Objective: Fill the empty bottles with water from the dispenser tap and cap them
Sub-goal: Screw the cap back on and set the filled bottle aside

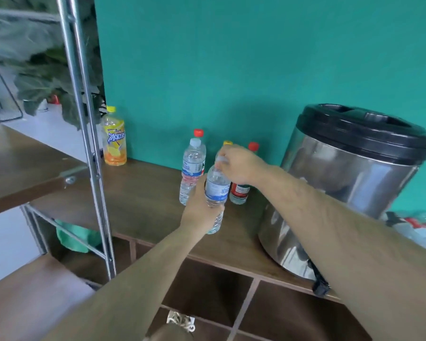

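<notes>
Two hands are engaged on one clear water bottle (217,190), which is held tilted over the middle of the brown table (145,193), just on the near side of a cluster of standing bottles. Whether its base touches the table cannot be told. The left hand (202,212) is wrapped round the lower body of the bottle, and its grip is closed on the plastic from the left side. The right hand (239,166) is set over the neck, and its grip is pinched on the pale cap (222,159) with curled fingers. The level of water inside cannot be judged.

Just beyond and to the left, a second clear bottle (192,168) with a pale cap is observed upright, with a red-capped bottle (198,132) partly hidden behind it. A red-labelled bottle (240,193) is noted just right of the held one, largely covered by the right hand. A yellow cap (228,143) shows above the knuckles. A yellow drink bottle (114,139) is stood well apart at the far left, against the teal wall (256,57).

The steel dispenser (342,183), closed by a black lid (364,134), is placed at the right of the table, with its black tap (320,284) overhanging the near edge. A metal rack (89,134) is recorded at the left.
</notes>
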`<state>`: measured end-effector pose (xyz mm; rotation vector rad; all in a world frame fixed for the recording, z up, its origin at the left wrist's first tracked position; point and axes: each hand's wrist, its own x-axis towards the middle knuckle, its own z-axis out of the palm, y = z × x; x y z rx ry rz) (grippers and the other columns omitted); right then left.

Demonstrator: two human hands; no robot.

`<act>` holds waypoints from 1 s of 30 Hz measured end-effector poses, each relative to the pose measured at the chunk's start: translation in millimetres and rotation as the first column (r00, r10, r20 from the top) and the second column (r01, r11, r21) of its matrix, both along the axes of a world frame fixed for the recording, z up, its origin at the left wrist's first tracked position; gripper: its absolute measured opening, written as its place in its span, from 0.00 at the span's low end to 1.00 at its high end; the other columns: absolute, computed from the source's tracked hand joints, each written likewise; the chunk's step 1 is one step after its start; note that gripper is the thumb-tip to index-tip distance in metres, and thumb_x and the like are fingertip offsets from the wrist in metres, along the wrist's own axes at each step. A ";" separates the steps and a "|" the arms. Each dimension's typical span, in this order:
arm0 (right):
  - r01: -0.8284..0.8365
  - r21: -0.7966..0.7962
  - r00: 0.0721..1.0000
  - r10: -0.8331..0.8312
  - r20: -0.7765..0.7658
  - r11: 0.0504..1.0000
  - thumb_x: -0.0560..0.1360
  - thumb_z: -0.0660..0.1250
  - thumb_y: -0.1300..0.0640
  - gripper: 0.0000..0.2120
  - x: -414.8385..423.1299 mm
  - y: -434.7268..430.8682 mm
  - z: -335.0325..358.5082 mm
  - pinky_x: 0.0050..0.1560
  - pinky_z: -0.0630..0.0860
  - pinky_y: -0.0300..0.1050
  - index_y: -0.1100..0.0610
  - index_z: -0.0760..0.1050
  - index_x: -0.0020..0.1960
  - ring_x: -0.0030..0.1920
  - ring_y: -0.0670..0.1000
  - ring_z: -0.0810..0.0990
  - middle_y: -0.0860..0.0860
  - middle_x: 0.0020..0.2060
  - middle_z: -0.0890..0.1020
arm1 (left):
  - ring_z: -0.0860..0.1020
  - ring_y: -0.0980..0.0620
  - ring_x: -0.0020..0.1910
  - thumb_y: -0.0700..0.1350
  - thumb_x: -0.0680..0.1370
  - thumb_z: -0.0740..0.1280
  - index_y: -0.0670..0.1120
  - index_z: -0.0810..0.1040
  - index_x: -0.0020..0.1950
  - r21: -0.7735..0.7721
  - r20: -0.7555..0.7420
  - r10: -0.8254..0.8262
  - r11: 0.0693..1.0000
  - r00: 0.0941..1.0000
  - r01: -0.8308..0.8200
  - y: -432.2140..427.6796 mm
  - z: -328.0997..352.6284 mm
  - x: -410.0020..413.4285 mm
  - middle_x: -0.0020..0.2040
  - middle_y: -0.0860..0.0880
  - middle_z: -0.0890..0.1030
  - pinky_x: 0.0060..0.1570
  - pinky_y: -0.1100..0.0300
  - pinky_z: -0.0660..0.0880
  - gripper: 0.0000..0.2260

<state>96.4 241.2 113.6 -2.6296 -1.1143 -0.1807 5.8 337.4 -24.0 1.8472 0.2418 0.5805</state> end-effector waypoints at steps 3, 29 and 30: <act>0.021 0.244 0.994 0.006 -0.109 0.970 0.77 0.73 0.56 0.24 2.3 0.9 -22.3 0.53 0.70 0.39 0.58 0.72 0.71 0.55 0.51 0.74 0.54 0.60 0.75 | 0.77 0.58 0.63 0.45 0.73 0.75 0.62 0.66 0.74 0.016 0.021 0.032 0.999 0.999 -0.032 4.1 -5.8 16.6 0.65 0.60 0.78 0.66 0.54 0.74 0.33; 0.118 0.440 0.992 -0.121 -0.022 0.890 0.85 0.62 0.51 0.15 -54.5 -51.1 -28.1 0.57 0.76 0.54 0.55 0.71 0.70 0.53 0.55 0.79 0.54 0.58 0.78 | 0.74 0.48 0.59 0.42 0.80 0.69 0.47 0.72 0.71 0.464 0.111 0.147 0.867 0.983 -0.182 -14.1 39.8 -9.5 0.62 0.48 0.74 0.53 0.52 0.73 0.19; 0.100 0.478 0.993 -0.117 0.006 0.873 0.85 0.61 0.51 0.12 -69.9 -64.8 -25.7 0.55 0.76 0.54 0.55 0.74 0.66 0.52 0.54 0.79 0.51 0.53 0.78 | 0.74 0.48 0.59 0.41 0.79 0.70 0.46 0.72 0.70 0.490 0.134 0.109 0.857 0.985 -0.161 -24.1 47.0 -21.4 0.62 0.48 0.74 0.53 0.52 0.73 0.20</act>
